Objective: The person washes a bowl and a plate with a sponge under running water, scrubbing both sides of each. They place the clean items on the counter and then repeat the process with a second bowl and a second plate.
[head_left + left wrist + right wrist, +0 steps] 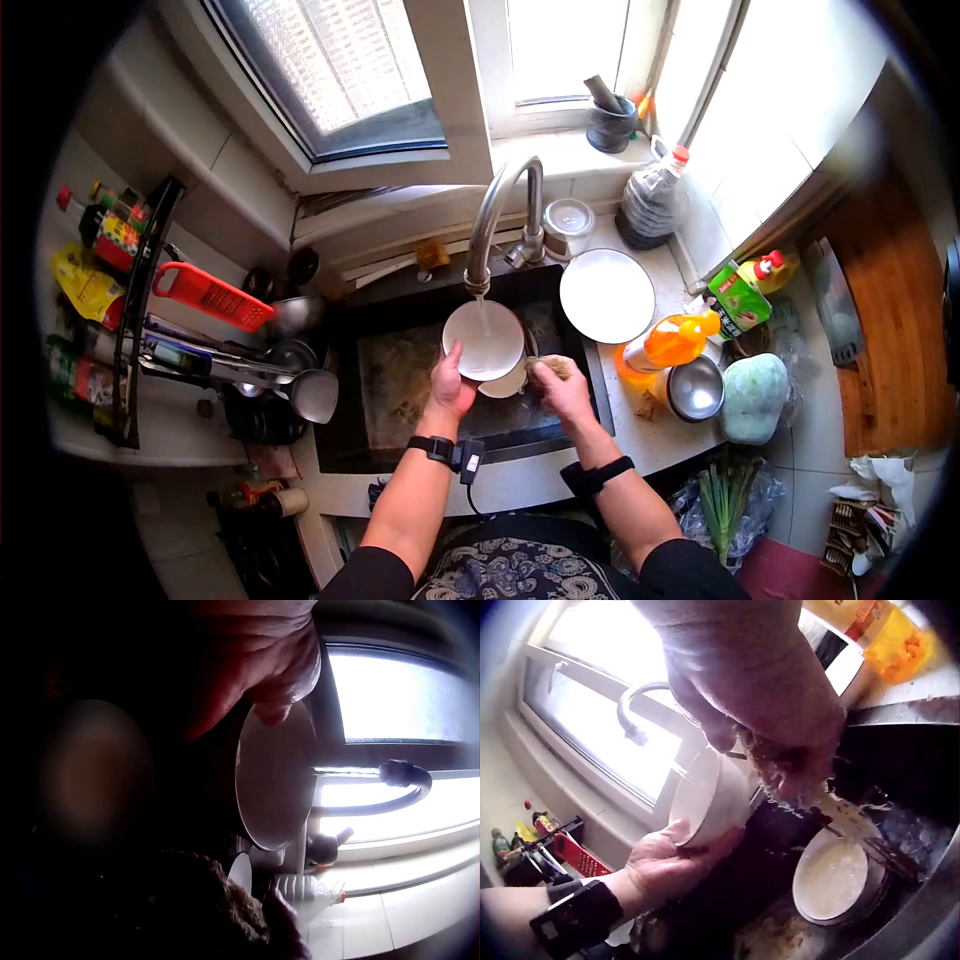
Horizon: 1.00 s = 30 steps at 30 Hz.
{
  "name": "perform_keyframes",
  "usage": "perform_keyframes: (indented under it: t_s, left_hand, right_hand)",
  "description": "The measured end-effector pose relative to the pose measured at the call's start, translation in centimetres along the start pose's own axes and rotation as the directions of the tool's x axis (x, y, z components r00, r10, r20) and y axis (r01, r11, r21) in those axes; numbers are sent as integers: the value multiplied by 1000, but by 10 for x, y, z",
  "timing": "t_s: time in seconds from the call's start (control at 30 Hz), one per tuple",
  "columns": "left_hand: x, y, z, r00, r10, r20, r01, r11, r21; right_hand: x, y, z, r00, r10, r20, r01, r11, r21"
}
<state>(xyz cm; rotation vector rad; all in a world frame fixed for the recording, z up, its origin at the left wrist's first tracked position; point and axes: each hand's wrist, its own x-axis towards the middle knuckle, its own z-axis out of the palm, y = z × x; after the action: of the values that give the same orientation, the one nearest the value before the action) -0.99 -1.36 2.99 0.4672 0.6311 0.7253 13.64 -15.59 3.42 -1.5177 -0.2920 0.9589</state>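
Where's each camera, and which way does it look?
Head: on the person's head, looking forward and down at the sink; the left hand, right hand and arms show.
Left wrist: on that wrist, looking past the left hand at the held bowl, faucet and window, picture turned sideways; a little right hand shows dimly.
Right wrist: on that wrist, looking past the right hand and its scrubber toward bowl and sink; left hand shows too.
Shared: both wrist views show the held bowl.

We get daylight from the window (567, 50), glaring white; our head view bends and blackens at its edges, our left-wrist view is mostly deep shadow.
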Motion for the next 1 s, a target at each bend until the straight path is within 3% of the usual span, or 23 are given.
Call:
perform_keyframes:
  t_s: [0.03,0.1,0.17,0.2,0.23,0.3,0.37,0.43,0.5,0.6,0.67,0.73,0.9,1.0]
  left_hand:
    - [-1,-2,4,1000,12,-3,-12,1000,3]
    - [-13,-8,20,996,84,-38,-82,995,54]
    - [-20,-16,28,991,114,-72,-111,993,49]
    - [-22,-21,29,990,107,-89,-106,994,15]
    - [-24,-25,28,989,99,-108,-102,995,-20]
    - [-21,-33,16,992,107,-63,-109,994,-28]
    - [-28,-17,22,990,133,-38,-130,989,66]
    - [-35,11,34,999,9,-46,2,972,237]
    - [-32,25,35,993,-106,-43,114,915,386]
    - [-25,8,34,992,55,-118,-1,912,410]
    - [-25,-5,41,974,183,-136,-72,813,578]
    - [-26,-17,43,946,301,-119,-147,728,670]
    - [-31,-23,30,949,289,-129,-134,735,665]
    - [-31,-24,21,947,300,-116,-141,711,689]
  right_hand:
    - [-3,-7,10,999,50,-6,-50,998,-32]
    - [0,3,36,994,-104,-20,101,986,-136]
    - [-13,-27,57,996,88,-26,-89,996,-24]
    - [-2,-3,66,993,79,-87,-85,994,-71]
    - [19,41,77,997,9,-74,-1,995,99]
    - [12,30,83,989,39,-141,-24,994,105]
    - [12,11,67,985,170,21,-171,976,131]
    - [24,10,48,994,55,90,-55,998,0]
    - [31,-1,38,993,37,114,-13,978,-209]
    - [23,-17,46,994,8,-106,-55,892,-449]
    - [22,-11,51,976,6,-217,-125,832,-541]
    - [9,-16,58,971,38,-238,-179,776,-605]
    - [14,-9,55,985,106,-135,-170,716,-678]
    - [20,-6,54,978,155,-140,-208,753,-624]
